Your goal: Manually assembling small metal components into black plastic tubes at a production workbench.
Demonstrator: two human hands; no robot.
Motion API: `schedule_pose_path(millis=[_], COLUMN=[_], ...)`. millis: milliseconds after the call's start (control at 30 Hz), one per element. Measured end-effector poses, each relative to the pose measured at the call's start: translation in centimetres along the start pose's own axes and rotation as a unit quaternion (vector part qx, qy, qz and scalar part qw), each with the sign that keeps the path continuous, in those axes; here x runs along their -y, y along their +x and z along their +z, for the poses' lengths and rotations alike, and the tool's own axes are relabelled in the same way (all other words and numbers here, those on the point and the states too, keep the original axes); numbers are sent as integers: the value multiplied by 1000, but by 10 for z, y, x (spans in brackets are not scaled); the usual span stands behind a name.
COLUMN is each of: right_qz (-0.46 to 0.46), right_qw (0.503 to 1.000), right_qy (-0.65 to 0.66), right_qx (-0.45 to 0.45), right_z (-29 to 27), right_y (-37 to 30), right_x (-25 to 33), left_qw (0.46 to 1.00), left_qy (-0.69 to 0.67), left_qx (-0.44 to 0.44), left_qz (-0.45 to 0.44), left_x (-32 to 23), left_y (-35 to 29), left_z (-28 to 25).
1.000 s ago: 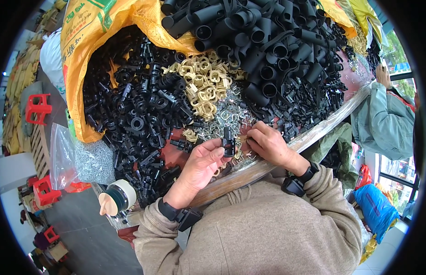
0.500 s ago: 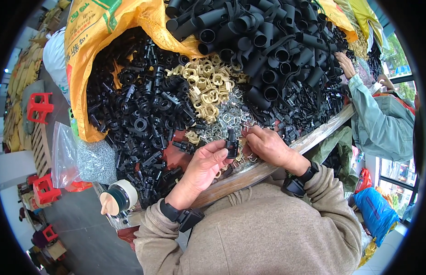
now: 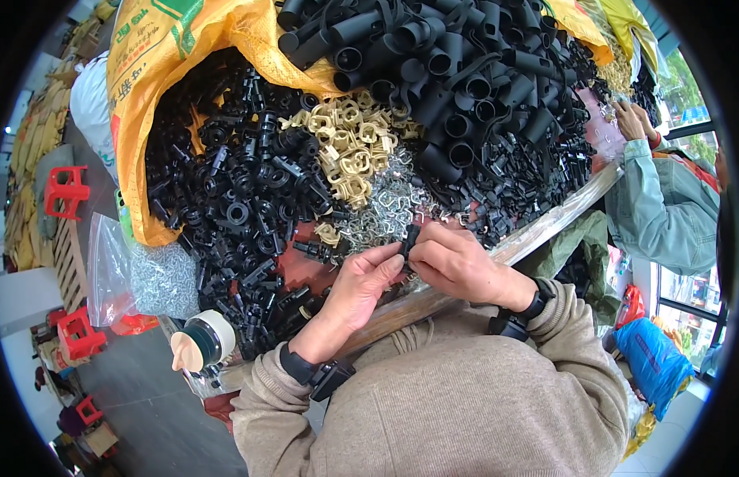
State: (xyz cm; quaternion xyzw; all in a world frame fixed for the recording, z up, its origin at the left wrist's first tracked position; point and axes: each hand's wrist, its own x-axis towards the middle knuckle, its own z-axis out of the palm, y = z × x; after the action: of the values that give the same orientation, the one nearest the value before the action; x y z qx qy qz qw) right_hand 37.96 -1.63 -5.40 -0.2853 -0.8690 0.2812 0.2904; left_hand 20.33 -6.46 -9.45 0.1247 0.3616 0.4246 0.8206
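Observation:
Between the fingertips of my left hand (image 3: 360,288) is a small black plastic part (image 3: 410,237), held above the table's near edge. My right hand (image 3: 457,261) is closed with its fingertips against the same part; whether they hold a smaller piece too is hidden. Just beyond my hands lies a heap of bent silver metal clips (image 3: 389,199), with cream plastic clips (image 3: 349,139) piled behind it. Black plastic fittings (image 3: 250,199) are heaped to the left. Black tubes with straps (image 3: 457,71) and small black pieces (image 3: 520,179) fill the right side.
A yellow woven sack (image 3: 135,119) opens over the left heap. A cream-lidded jar (image 3: 206,338) and a clear bag of small metal pieces (image 3: 164,278) stand at the left. The wooden table edge (image 3: 536,226) runs before me. Another person's hands (image 3: 633,121) work at the far right.
My right hand has moved left and up to meet the black part in my left hand. The other person's hands have drawn together farther right.

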Motion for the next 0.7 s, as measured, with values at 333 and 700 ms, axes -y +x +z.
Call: schedule_pose_path(millis=[333, 700], right_qz=[-15, 37], right_qw=[997, 991], right_qy=[-67, 113], right_qx=[20, -65], right_z=[3, -1], right_y=[-3, -2], right_x=[-2, -4], left_qw=[997, 998], left_qy=[73, 32], left_qx=[1, 35], left_qz=[-8, -30], left_x=[-1, -9], left_y=[-1, 4], left_z=[1, 5])
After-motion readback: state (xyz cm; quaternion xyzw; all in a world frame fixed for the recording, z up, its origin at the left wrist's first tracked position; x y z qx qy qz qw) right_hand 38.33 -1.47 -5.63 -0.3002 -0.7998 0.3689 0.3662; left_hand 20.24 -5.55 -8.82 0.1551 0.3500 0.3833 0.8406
